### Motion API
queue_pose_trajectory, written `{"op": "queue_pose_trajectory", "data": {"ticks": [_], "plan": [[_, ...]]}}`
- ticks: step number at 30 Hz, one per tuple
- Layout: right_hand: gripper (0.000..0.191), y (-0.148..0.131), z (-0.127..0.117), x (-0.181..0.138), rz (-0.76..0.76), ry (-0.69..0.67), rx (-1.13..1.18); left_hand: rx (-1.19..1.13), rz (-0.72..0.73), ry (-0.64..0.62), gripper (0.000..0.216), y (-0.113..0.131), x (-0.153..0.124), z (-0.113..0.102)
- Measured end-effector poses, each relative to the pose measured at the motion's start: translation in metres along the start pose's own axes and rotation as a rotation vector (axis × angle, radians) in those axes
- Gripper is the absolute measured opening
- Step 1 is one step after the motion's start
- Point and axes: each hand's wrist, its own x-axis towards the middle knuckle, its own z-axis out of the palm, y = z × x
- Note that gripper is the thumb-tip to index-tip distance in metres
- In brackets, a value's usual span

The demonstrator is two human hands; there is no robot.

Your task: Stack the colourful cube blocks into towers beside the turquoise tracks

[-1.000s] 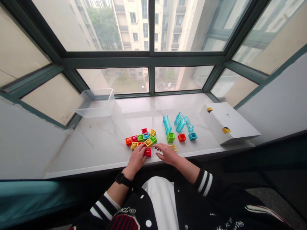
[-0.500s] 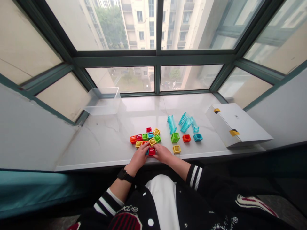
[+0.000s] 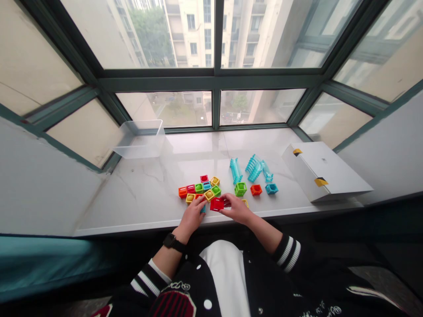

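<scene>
**Q:** What have you got in your hands right now?

**Me:** My right grip [image 3: 237,209] is curled closed on a red square block [image 3: 217,204]. My fingertips press its right side, so the block sits out ahead of my knuckles, where I can see its open face.

**Q:** And your left?

**Me:** My left grip [image 3: 192,215] is half curled, its fingers low on the marble windowsill [image 3: 132,193] beside a small blue block [image 3: 202,210]. My hand covers part of that block, so I can't tell whether I have hold of it.

**Q:** Why is the red one so close to the others?

**Me:** It's just right of the cluster of bright blocks [image 3: 198,188], packed side by side and touching. That puts the cluster and the red block within easy reach of both hands.

**Q:** What's over to your right?

**Me:** A yellow block [image 3: 245,202] sits partly behind my right hand. Beyond it, a green cube [image 3: 240,189], an orange cube [image 3: 256,189] and a blue cube [image 3: 271,189] stand in a loose row, with teal see-through pieces [image 3: 254,167] farther back.

**Q:** And the containers?

**Me:** A transparent plastic tub [image 3: 139,149] sits far left against the glass, and a white box [image 3: 322,171] lies far right. Both are well apart from my hands, out of their way.
</scene>
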Motion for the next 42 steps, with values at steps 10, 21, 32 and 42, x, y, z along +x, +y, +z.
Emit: {"op": "queue_pose_trajectory", "data": {"ticks": [10,21,32,42], "plan": [[0.052,-0.023,-0.031,-0.028,0.149,0.012,0.719,-0.032,0.033,0.028,0.057,0.018,0.0,-0.009],[0.053,-0.023,-0.01,-0.028,0.022,-0.107,0.629,-0.719,-0.051,0.062,0.064,0.11,0.002,-0.039],[0.064,-0.032,-0.009,-0.036,-0.153,-0.035,0.266,-0.365,0.066,0.205,0.061,0.113,-0.001,-0.031],[0.054,-0.03,-0.011,-0.036,-0.113,-0.078,0.534,-0.337,0.115,0.23,0.058,0.114,-0.004,-0.036]]}}
